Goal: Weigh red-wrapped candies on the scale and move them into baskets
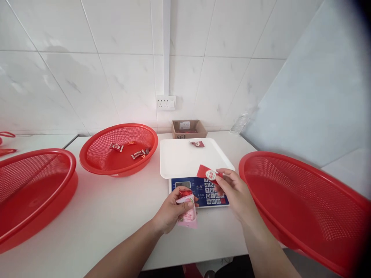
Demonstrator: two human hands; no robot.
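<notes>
My left hand (175, 210) is closed around a pink candy packet (188, 216), with a bit of red wrapper showing above its fingers. Between thumb and fingers, my right hand (232, 189) pinches a red wrapped candy (208, 173) that has a pale oval label. Both hands are over the blue keypad of a digital scale (199, 189), whose keys my right hand partly hides. On the scale's white tray (174, 158), near its back edge, lies one dark red wrapped candy (197, 144).
A red mesh basket (95, 164) at the back left holds several wrapped candies (138, 154). Other red baskets stand at the far left (66, 181) and right (269, 158). Behind the scale are a small cardboard box (189, 135) and a wall socket (166, 103). Clear plastic (241, 121) leans at the back right.
</notes>
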